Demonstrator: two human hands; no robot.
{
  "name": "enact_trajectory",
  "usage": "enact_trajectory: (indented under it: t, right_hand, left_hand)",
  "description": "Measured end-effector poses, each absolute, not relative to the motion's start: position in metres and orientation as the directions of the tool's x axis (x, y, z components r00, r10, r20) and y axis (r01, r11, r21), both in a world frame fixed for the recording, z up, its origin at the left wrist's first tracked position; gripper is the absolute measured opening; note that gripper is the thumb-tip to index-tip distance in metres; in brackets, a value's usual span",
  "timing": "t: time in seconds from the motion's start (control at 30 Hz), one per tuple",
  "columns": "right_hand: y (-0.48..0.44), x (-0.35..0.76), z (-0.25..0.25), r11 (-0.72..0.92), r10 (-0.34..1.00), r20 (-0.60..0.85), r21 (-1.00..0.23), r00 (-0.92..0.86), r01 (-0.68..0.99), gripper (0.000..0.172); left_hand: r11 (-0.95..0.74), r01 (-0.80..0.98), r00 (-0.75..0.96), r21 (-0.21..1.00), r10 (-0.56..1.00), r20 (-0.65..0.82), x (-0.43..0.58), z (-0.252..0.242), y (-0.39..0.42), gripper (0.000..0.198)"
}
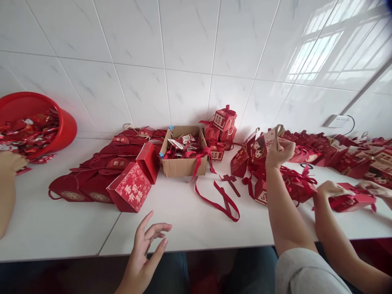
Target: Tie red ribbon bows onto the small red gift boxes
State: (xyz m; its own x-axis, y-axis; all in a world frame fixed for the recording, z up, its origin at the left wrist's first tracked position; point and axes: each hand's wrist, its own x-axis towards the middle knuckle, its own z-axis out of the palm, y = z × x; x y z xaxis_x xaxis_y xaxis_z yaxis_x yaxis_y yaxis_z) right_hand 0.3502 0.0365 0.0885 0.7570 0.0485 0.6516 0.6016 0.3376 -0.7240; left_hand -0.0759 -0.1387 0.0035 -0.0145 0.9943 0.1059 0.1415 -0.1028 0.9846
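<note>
My left hand (147, 249) hovers open over the near edge of the white table (61, 228), fingers spread and holding nothing. A red gift box with white characters (130, 188) lies closest to it. My right hand (278, 153) reaches forward, closed on the rope handle of a small red gift box (263, 145), which it holds up above other red boxes. A loose red ribbon (223, 202) lies on the table between my hands.
A cardboard box (183, 165) of ribbons and tags stands mid-table, with stacked red boxes (222, 124) behind it and flat red bags (101, 171) to its left. A red basin (36, 122) of wrapped sweets sits far left beside another person's hand (9, 163). A co-worker's hands (332, 190) hold a red box (352, 200) at right.
</note>
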Motion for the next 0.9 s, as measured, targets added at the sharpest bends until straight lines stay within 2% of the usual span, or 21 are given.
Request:
enact_trajectory:
  t: [0.1,0.2,0.3,0.4,0.47,0.53,0.63,0.73,0.8,0.9]
  right_hand:
    - [0.046,0.350,0.072,0.294,0.161,0.611,-0.779,0.775,0.553,0.019]
    - [0.040,0.344,0.059,0.235,0.261,0.582,-0.812,0.770,0.534,0.030]
    - [0.020,0.329,0.048,0.218,0.316,0.587,-0.809,0.745,0.545,0.032]
    - [-0.009,0.297,0.036,0.265,0.335,0.619,-0.785,0.710,0.560,0.033]
    - [-0.031,0.266,0.028,0.329,0.324,0.650,-0.759,0.688,0.562,0.030]
    - [-0.051,0.230,0.019,0.502,0.315,0.693,-0.701,0.648,0.506,0.029]
    - [-0.075,0.180,0.005,0.652,0.387,0.711,-0.661,0.588,0.370,0.029]
    - [-0.088,0.144,-0.003,0.665,0.495,0.678,-0.698,0.543,0.266,0.025]
    - [-0.091,0.131,-0.003,0.629,0.591,0.665,-0.735,0.456,0.255,0.027]
    - [-0.092,0.121,0.005,0.586,0.713,0.645,-0.763,0.274,0.272,0.048]
  left_hand:
    - [-0.115,0.193,-0.023,0.974,0.992,0.121,-0.082,-0.003,-0.137,0.062]
    - [-0.209,0.319,-0.049,0.924,0.970,0.237,-0.096,-0.014,-0.127,0.047]
    - [-0.267,0.467,-0.293,0.843,0.853,0.432,-0.113,-0.016,-0.107,0.031]
    - [-0.268,0.573,-0.491,0.774,0.644,0.586,-0.125,-0.002,-0.078,0.051]
    - [-0.295,0.624,-0.503,0.724,0.557,0.660,-0.130,0.012,-0.055,0.073]
    - [-0.282,0.650,-0.525,0.705,0.504,0.686,-0.134,0.023,-0.032,0.083]
    - [-0.189,0.574,-0.581,0.796,0.591,0.559,-0.135,0.032,-0.009,0.082]
    - [-0.164,0.410,-0.585,0.897,0.707,0.397,-0.124,0.035,-0.014,0.071]
    - [-0.250,0.268,-0.497,0.930,0.792,0.356,-0.107,0.038,-0.034,0.069]
    - [-0.310,0.099,-0.267,0.945,0.907,0.326,-0.072,0.043,-0.070,0.072]
